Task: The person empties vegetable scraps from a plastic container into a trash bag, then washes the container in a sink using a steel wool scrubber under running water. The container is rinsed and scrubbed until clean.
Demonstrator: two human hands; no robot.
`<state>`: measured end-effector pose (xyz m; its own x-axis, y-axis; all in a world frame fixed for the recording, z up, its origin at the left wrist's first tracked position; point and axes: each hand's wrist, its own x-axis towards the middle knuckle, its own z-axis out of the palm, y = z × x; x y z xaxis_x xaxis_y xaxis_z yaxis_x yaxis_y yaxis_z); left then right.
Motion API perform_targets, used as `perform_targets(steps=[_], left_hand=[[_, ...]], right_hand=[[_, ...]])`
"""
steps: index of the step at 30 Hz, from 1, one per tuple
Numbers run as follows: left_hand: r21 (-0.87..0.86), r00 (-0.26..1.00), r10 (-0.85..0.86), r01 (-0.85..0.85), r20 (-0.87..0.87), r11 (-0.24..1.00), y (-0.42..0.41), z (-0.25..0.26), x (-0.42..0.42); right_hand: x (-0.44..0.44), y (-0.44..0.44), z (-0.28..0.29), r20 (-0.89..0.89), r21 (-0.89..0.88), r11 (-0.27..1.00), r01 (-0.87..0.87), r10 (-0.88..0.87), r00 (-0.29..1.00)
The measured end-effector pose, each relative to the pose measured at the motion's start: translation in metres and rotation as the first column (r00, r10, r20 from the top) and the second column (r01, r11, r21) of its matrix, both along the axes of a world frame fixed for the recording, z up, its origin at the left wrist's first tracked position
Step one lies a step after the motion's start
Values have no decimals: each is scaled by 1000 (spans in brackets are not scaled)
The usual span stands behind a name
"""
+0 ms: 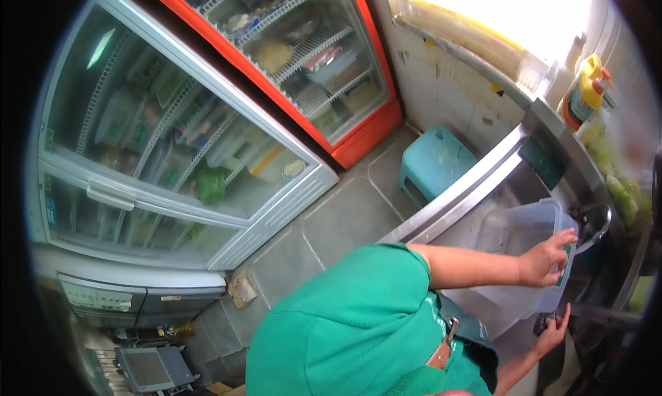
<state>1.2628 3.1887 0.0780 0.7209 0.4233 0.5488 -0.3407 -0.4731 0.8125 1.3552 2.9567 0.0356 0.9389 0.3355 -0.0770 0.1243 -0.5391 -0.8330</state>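
Observation:
In the head view my left hand [545,261] is at the far wall of a clear plastic container [496,228], its fingers over a green label [565,264] near the rim. Whether the fingers grip the wall is unclear. The container stands tilted in a stainless steel sink [455,228]. Lower down, beside the container's corner, my right hand [553,334] has its fingers around a small dark, reddish object [543,322], too blurred to name; one finger points outward. A curved metal faucet [602,230] rises just beyond the container.
A dark green pad [542,162] lies on the sink's ledge, near a yellow pump bottle [584,93] and leafy greens [620,194]. A turquoise plastic stool [439,158] stands beside the sink. Glass-door refrigerators, one white [279,199] and one red-framed [362,134], stand across the tiled floor.

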Motion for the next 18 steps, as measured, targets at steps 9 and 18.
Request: perform_targets(steps=[9,18], left_hand=[[-290,923,184,-288,-339,912,-15,34,-25],[-886,916,-367,29,-161,462,0,56,-59]], right_hand=[[-20,-3,20,-91,68,906,-417,422,902],[-47,15,27,-1,18,883,-469,469,883]])
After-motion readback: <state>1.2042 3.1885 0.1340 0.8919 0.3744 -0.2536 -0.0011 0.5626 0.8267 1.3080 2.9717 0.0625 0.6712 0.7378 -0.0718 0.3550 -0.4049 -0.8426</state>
